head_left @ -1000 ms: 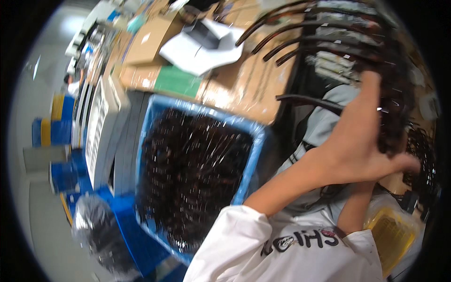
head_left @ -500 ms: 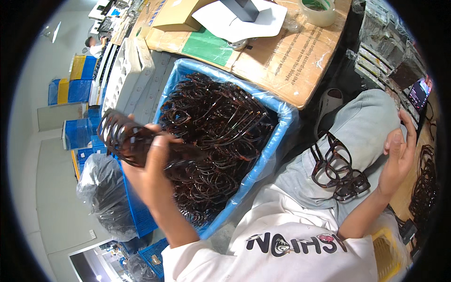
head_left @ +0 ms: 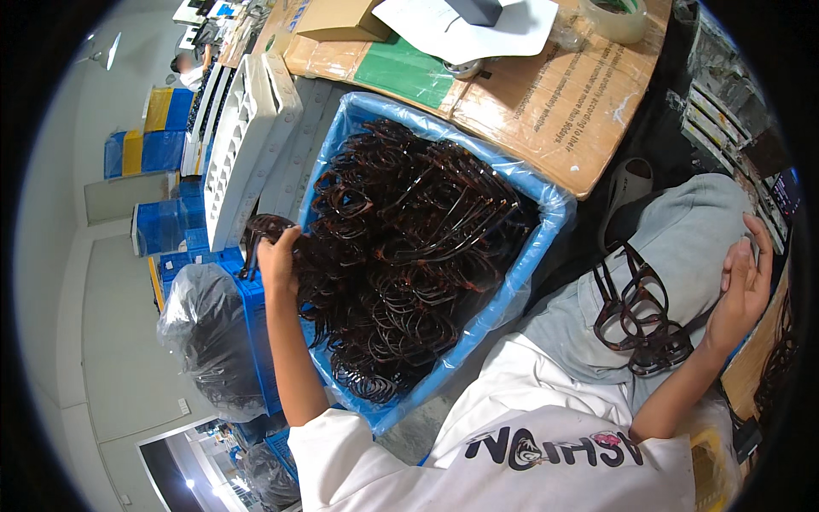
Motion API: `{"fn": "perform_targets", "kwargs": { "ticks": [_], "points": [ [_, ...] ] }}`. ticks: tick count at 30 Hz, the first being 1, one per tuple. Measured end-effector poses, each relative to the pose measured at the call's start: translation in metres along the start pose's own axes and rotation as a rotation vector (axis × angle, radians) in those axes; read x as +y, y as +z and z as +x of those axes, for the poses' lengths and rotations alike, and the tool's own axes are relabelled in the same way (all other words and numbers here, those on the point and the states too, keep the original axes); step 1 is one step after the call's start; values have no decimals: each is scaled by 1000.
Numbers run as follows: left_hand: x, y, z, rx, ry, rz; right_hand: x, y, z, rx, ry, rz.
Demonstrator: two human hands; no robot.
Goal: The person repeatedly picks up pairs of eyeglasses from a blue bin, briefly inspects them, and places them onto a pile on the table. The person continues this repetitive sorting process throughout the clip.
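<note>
My left hand is closed on a stack of dark tortoiseshell eyeglass frames at the left rim of a blue plastic-lined bin. Many similar eyeglass frames fill that bin in a tangled heap, some in neat nested rows. On my thigh lie a few loose eyeglass frames, with their temples pointing up and away. My right hand rests by my knee at the far right. Its fingers are loosely stretched and nothing shows in them.
Behind the bin, a cardboard-covered table carries a clear tape roll, white paper and a cardboard box. White trays stand left of the bin. A bagged grey bundle sits nearer, by blue crates.
My left hand has moved away from me and its stack has turned, now partly hidden behind the fingers at the bin's left rim. The whole view has shifted slightly.
</note>
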State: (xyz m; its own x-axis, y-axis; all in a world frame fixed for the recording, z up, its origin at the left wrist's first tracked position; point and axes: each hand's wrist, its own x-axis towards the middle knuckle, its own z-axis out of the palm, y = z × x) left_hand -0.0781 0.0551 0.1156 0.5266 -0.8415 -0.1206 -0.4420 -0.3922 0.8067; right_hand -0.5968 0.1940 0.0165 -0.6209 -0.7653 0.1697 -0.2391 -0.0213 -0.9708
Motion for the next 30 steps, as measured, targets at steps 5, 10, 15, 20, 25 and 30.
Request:
{"fn": "perform_targets", "kwargs": {
  "ticks": [5,10,15,20,25,30],
  "points": [
    [-25,20,3,-177,-215,-151,3,2,1,-16,-19,-58],
    [-36,14,12,-146,-162,-50,7,1,2,0,-24,-60],
    [-48,10,28,-179,-178,29,12,2,2,31,-83,-97],
    [-41,-8,26,-169,-243,-168,12,0,1,24,-117,-190],
    [-18,-98,0,5,-43,-212,18,0,2,70,-150,-271],
    [-46,-181,-14,100,-163,67,30,-3,2,94,-93,-282]
  ]
}}
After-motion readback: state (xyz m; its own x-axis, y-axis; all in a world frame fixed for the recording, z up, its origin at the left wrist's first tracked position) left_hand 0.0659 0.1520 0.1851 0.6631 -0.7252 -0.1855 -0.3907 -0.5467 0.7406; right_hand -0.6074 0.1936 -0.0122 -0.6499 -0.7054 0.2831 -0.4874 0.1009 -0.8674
